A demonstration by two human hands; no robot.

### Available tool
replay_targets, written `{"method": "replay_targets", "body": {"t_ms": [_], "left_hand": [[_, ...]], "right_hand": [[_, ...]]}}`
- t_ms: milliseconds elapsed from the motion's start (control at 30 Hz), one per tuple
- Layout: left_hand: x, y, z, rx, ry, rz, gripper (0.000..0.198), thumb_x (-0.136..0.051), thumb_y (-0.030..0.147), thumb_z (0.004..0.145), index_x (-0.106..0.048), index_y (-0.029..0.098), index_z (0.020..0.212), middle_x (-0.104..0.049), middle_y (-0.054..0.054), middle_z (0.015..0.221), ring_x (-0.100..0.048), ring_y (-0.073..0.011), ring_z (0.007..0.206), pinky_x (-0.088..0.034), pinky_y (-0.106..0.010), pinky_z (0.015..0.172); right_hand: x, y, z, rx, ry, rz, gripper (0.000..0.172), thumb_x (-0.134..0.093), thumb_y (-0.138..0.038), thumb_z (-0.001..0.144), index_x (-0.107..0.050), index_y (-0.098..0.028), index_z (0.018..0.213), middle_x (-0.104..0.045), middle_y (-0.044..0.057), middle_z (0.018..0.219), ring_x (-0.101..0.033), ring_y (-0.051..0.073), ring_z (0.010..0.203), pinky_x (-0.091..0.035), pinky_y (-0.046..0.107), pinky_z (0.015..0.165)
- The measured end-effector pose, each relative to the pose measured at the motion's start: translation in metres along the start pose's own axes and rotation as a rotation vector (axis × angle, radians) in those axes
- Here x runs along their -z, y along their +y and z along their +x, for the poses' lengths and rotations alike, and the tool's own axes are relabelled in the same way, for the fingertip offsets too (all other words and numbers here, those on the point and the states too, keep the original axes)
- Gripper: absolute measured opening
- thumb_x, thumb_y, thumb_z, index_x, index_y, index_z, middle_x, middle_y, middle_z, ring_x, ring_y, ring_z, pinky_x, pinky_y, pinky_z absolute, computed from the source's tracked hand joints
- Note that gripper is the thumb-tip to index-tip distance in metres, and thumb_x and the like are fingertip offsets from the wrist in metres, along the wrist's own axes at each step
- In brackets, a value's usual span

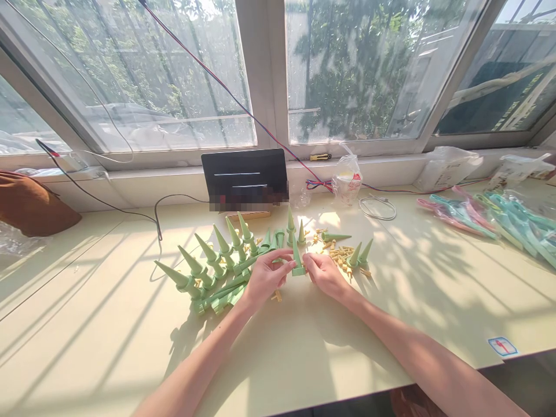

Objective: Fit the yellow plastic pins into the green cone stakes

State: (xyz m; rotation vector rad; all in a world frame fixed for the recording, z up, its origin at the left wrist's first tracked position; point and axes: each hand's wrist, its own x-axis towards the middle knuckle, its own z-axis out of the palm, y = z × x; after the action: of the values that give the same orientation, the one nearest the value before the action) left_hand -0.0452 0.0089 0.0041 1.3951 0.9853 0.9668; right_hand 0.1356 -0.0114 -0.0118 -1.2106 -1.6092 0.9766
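Over the middle of the table, my left hand (267, 275) pinches a pointed green plastic cone (297, 259) by its wide base, tip upward. Close to the base on the other side, my right hand (325, 273) has its fingertips pressed together; what they hold, if anything, is hidden. Several more green cones (208, 249) stand in rows to the left, with other green cones lying in front of them. Small yellow pegs (341, 255) lie loose in a pile beyond my right hand. Two green cones (364, 253) lean among them at the right.
A black screen (245, 174) stands against the window ledge. To its right are a bagged cup (347, 179) and a coiled white cable (377, 208). Pink and teal bagged items (521, 226) lie far right. A brown bag (35, 202) sits far left.
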Motion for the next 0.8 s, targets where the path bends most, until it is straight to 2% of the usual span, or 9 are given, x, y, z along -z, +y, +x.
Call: {"method": "replay_targets", "body": {"t_ms": [433,800], "left_hand": [[-0.0012,0.0025,-0.0002,-0.066,0.011,0.033,0.037,-0.077,0.039,0.073,-0.072,0.018,0.103,-0.058,0.002,0.076,-0.043,-0.0037,0.044,-0.040,-0.022,0.044],[-0.0024,-0.0003,-0.0005,-0.081,0.015,0.069,0.033,-0.076,0.033,0.074,-0.072,0.018,0.103,-0.059,0.002,0.074,-0.043,-0.0039,0.044,-0.038,-0.021,0.043]], "right_hand": [[0.0011,-0.0008,0.0020,0.019,0.012,-0.091,0.046,-0.037,-0.047,0.097,-0.044,-0.019,0.062,-0.045,-0.002,0.059,-0.042,0.013,0.058,-0.033,0.026,0.058],[0.0000,-0.0013,0.0011,0.015,0.034,-0.148,0.047,-0.037,-0.047,0.097,-0.047,-0.019,0.061,-0.043,-0.002,0.057,-0.041,0.013,0.056,-0.031,0.026,0.056]]}}
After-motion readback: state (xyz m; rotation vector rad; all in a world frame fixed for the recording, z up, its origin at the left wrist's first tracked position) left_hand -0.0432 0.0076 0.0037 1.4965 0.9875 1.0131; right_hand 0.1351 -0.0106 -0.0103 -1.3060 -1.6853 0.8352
